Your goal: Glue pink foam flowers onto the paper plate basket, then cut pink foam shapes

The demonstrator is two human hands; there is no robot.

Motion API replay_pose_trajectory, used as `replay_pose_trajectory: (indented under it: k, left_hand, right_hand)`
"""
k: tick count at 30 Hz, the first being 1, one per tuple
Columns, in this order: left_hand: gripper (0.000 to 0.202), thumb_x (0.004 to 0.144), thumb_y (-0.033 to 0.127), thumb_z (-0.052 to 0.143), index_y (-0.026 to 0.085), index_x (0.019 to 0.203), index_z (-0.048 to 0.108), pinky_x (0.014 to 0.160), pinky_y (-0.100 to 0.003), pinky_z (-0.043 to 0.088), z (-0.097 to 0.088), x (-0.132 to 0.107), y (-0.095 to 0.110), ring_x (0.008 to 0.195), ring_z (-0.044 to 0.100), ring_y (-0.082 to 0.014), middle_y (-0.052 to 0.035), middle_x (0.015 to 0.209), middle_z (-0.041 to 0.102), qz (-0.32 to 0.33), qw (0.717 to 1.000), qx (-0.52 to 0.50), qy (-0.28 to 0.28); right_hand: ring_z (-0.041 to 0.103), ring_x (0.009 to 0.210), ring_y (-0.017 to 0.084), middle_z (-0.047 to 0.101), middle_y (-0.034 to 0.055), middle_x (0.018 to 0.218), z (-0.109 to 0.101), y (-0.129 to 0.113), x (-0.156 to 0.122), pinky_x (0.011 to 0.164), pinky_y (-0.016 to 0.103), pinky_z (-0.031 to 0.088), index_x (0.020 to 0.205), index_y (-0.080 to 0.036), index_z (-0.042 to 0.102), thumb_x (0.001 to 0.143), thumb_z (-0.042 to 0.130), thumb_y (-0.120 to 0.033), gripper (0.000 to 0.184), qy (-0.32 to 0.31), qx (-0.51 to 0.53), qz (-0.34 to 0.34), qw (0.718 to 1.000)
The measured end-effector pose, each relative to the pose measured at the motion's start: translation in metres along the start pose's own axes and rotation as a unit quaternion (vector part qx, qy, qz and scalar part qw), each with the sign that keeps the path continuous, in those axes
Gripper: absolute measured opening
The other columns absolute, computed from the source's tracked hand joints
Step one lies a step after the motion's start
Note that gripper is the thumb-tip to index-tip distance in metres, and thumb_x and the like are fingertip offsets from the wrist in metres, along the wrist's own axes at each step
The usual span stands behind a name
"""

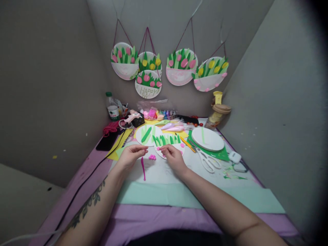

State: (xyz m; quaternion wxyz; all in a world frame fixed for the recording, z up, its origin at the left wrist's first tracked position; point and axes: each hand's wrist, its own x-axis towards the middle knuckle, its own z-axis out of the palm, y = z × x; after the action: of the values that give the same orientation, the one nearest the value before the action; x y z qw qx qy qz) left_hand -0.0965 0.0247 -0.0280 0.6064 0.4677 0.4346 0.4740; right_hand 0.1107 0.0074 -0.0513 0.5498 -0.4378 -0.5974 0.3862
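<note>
Plate of white paper, fringed with green paper blades and dotted with pink flower shapes (167, 140): lies on the white worktop sheet (164, 174), partly hidden by the right hand (172, 156). Right hand: thumb and finger pinched together over it; cannot tell what, if anything, they grip. Left hand (134, 153): fingertips likewise pinched (a speck of pink shows there, too small to name), grip uncertain. Between and below the hands: one cluster of small pink balls (152, 157); one slim magenta modelling tool (143, 169). Just behind the plate: one round white plate bearing green strips (139, 132). To the right, crowding that side: white-handled scissors (208, 164), a yellow stick-like tool (188, 145), a thick white disc with a pale green strip (212, 140). Left: one pink glue gun (132, 117); one long black cord (89, 176), running past the left forearm.
</note>
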Motion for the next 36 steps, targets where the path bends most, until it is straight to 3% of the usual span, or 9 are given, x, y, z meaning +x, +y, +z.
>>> replay_pose_trajectory:
  k: [7,10,13,16,22,30,36]
  left_hand:
    - [0.026,0.054,0.024,0.084,0.015,0.065,0.062,0.055,-0.016,0.04,-0.0008,0.0024,-0.0014,0.055,0.052,-0.0056,0.0043,0.06,0.06,0.037,0.999,-0.013,0.026]
    - [0.028,0.062,0.035,0.08,0.015,0.069,0.061,0.055,-0.017,0.043,-0.0023,0.0036,-0.0014,0.055,0.054,-0.006,0.0035,0.061,0.06,0.019,0.999,-0.042,0.02]
    - [0.036,0.062,0.042,0.079,0.013,0.076,0.064,0.057,-0.017,0.047,-0.0032,0.0041,-0.0004,0.058,0.059,-0.0074,0.0002,0.066,0.064,-0.015,0.997,-0.069,0.033]
    - [0.037,0.06,0.038,0.082,0.012,0.081,0.066,0.061,-0.017,0.05,-0.0029,0.004,0.0011,0.064,0.063,-0.0085,-0.0027,0.072,0.068,-0.032,0.995,-0.088,0.031]
    - [0.037,0.054,0.024,0.086,0.013,0.084,0.066,0.067,-0.019,0.052,-0.0009,0.0034,0.0028,0.073,0.068,-0.0129,-0.0053,0.082,0.072,-0.034,0.994,-0.099,0.037]
    - [0.033,0.051,0.025,0.086,0.015,0.068,0.059,0.054,-0.017,0.045,-0.0007,0.0031,-0.0013,0.058,0.063,-0.01,0.0043,0.058,0.061,0.015,0.998,-0.046,0.044]
    - [0.038,0.059,0.042,0.081,0.014,0.078,0.065,0.057,-0.019,0.05,-0.0034,0.0059,-0.0026,0.064,0.066,-0.0114,-0.0031,0.075,0.069,-0.021,0.997,-0.053,0.052]
  right_hand:
    - [0.05,0.063,0.014,0.055,-0.0027,0.067,0.0009,-0.0033,-0.0002,0.061,0.026,0.041,0.07,-0.02,0.059,0.067,0.073,-0.029,0.016,0.014,0.009,0.034,0.999]
    - [0.055,0.071,0.016,0.062,0.0006,0.076,0.0004,-0.0027,-0.0005,0.066,0.027,0.044,0.074,-0.02,0.064,0.073,0.068,-0.03,0.01,0.007,0.0,0.019,1.0]
    - [0.059,0.076,0.017,0.066,0.0029,0.083,-0.0001,0.0,-0.0007,0.07,0.029,0.046,0.084,-0.021,0.068,0.081,0.059,-0.033,0.016,-0.008,0.003,0.02,1.0]
    - [0.06,0.073,0.017,0.066,0.002,0.077,0.0002,0.0028,-0.0008,0.068,0.029,0.047,0.088,-0.021,0.068,0.083,0.057,-0.035,0.02,-0.015,0.017,0.038,0.999]
    - [0.062,0.084,0.019,0.068,0.0042,0.089,0.0029,0.0038,-0.0005,0.077,0.031,0.049,0.086,-0.02,0.068,0.075,0.064,-0.028,0.013,-0.006,0.015,0.02,1.0]
    - [0.054,0.067,0.014,0.059,-0.0017,0.072,0.0027,-0.0019,-0.0009,0.064,0.027,0.044,0.075,-0.02,0.06,0.068,0.071,-0.028,0.014,-0.006,0.012,0.022,1.0]
    - [0.049,0.061,0.013,0.053,-0.003,0.064,-0.0005,-0.0015,-0.0007,0.058,0.025,0.04,0.073,-0.02,0.058,0.08,0.061,-0.037,0.02,-0.019,0.028,0.026,0.999]
